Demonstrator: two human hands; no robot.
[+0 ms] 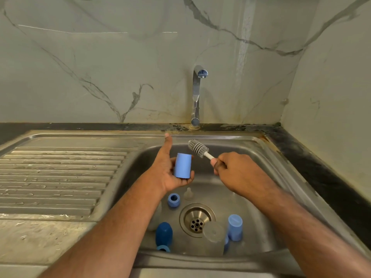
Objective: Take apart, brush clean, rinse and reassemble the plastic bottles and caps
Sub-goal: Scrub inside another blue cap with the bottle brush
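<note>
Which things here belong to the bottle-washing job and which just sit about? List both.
Job:
left hand holding light blue cap
right hand holding brush
blue ring, clear teat, dark blue cap, second light blue cap, clear disc in sink

About:
tap, off
draining board

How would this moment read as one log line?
left hand: holds light blue cap | right hand: grips brush | tap: off

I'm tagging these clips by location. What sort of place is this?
Most likely a home kitchen sink area: a stainless steel sink with a ribbed drainboard, a chrome tap and a marble-look tiled wall.
</note>
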